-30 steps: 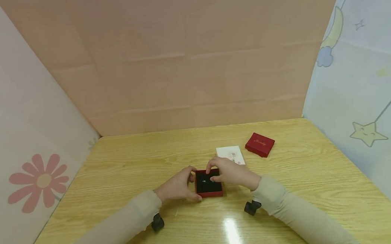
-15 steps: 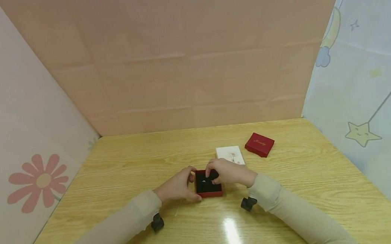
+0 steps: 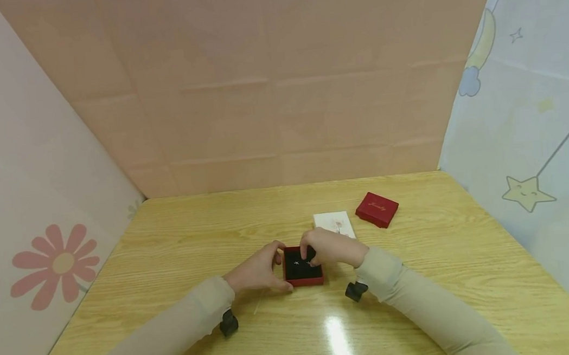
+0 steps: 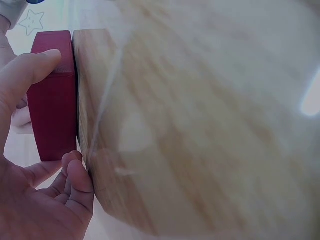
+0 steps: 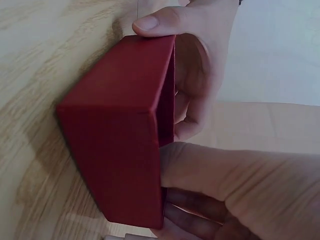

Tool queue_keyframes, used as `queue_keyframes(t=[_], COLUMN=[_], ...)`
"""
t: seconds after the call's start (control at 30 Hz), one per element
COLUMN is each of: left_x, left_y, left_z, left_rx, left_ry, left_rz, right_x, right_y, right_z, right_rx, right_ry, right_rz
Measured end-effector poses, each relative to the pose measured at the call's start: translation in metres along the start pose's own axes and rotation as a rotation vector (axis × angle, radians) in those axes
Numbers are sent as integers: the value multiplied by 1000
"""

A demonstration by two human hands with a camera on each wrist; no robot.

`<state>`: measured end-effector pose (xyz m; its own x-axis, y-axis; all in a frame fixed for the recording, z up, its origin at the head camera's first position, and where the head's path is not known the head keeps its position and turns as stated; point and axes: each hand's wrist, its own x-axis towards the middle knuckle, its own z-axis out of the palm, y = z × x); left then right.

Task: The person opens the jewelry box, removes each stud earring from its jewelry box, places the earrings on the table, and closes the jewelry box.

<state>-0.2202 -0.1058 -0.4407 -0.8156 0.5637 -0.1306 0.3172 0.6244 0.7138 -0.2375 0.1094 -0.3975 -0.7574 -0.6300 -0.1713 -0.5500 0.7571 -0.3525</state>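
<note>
An open red box [image 3: 304,282] sits between a person's two hands, its black insert [image 3: 297,274] facing up. We see one small star-shaped piece [image 3: 296,262] on the insert, nearer the left grip, and a second piece [image 3: 309,263] just at the right fingertips. By our reading, the work is partway along: the box stands uncovered, both pieces appear to be in place on the insert, and the second is having its turn. What seems left is the finish of that handling and the covering of the box.

The left hand [image 3: 258,267] grips the box from its side, thumb against the near wall and fingers round toward the far corner. The right hand [image 3: 335,246] arches over the opposite rim, thumb and index finger bent down into the box around the second piece; whether they pinch it or merely touch it, we cannot tell.

Just beyond the right hand lies a white card [image 3: 328,219] with a flower print. Farther out past the same hand, well apart from both grips, rests a red piece with gold lettering [image 3: 376,210], to our eye the lid, on the wooden table [image 3: 209,220].
</note>
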Motion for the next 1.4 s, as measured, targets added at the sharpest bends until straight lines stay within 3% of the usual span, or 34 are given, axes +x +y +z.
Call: queue_keyframes(t=[0.9, 1.3, 1.4], left_x=[0, 0, 1], left_y=[0, 0, 0], left_z=[0, 0, 0], left_rx=[-8, -7, -5], left_ry=[2, 0, 2], left_rz=[10, 5, 7], right_x=[2, 0, -2], right_y=[-4, -1, 0], right_z=[2, -2, -6], right_rx=[-50, 13, 28], right_ry=[4, 3, 15], right_rz=[-2, 4, -27])
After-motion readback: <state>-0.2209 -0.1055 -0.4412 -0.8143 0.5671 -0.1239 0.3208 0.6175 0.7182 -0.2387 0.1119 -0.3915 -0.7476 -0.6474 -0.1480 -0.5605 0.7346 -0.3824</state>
